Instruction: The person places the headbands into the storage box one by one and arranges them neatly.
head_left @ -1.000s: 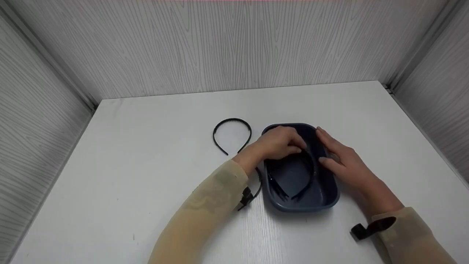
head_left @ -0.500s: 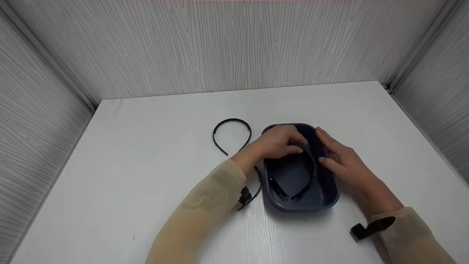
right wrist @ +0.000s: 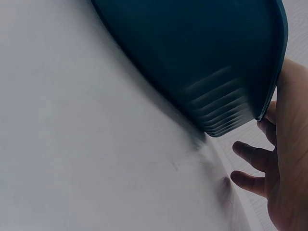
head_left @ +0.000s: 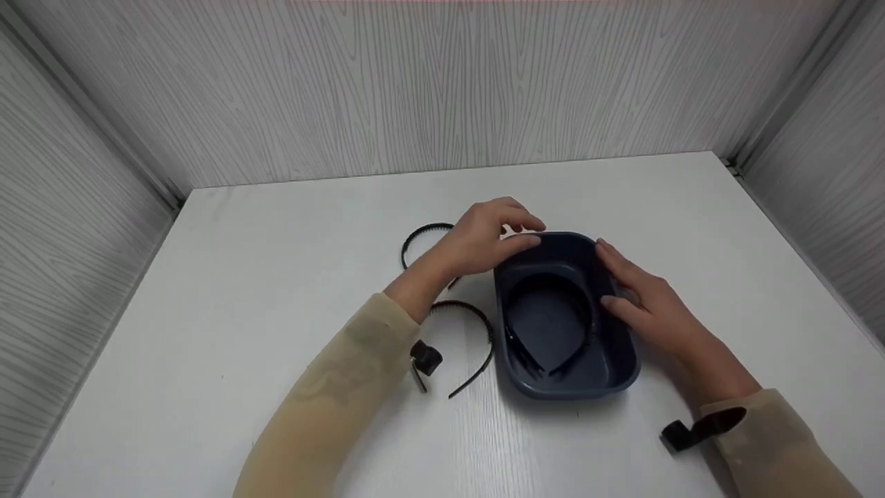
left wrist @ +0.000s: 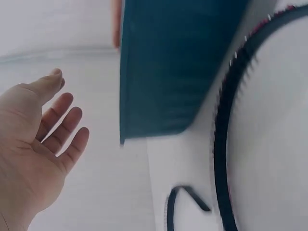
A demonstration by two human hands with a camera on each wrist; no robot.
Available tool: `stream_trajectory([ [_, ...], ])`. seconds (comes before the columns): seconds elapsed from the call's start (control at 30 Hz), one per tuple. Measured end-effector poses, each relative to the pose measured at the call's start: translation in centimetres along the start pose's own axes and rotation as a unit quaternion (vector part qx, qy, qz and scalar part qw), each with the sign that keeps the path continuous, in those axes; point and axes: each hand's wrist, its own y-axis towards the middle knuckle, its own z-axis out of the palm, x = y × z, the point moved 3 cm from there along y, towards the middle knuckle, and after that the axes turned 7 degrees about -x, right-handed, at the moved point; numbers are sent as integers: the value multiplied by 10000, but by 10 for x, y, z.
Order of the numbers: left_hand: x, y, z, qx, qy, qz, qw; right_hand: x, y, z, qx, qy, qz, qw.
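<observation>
Two arched black plastic headbands (left wrist: pixel 221 134) (left wrist: pixel 171 207) remain outside, at least one (head_left: pixel 589 337) inside the oblong blue tub (head_left: pixel 567 395); left hand (head_left: pixel 487 235) empty, right hand (head_left: pixel 643 301) gripping its edge.

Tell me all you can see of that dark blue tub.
The dark blue, rounded rectangular tub, apparently plastic, stands upright and open-topped on the white tabletop. It has a thin rim and ribbed-looking lines outside. At least one black curved headband lies inside. The right hand holds its right side; the left hand is at its far-left corner, contact unclear.
</observation>
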Motion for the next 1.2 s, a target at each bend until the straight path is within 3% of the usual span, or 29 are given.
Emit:
stream_trajectory([
  [0.17, 15, -19, -21, -191, -159, -254, 9994, 2, 0, 1, -61, -9, -14, 10000],
  [0.33, 32, -38, -27, -161, -320, -389, 9986, 2, 0, 0, -22, -38, 98, 9999],
  [0.67, 54, -66, -14, 560, -484, -701, 9948, 0, 0, 0, -42, -39, 38, 10000],
  [1.2, 53, -80, 0, 1038, -176, -745, 9917, -1, -1, -1, -94, 7, -88, 9999],
])
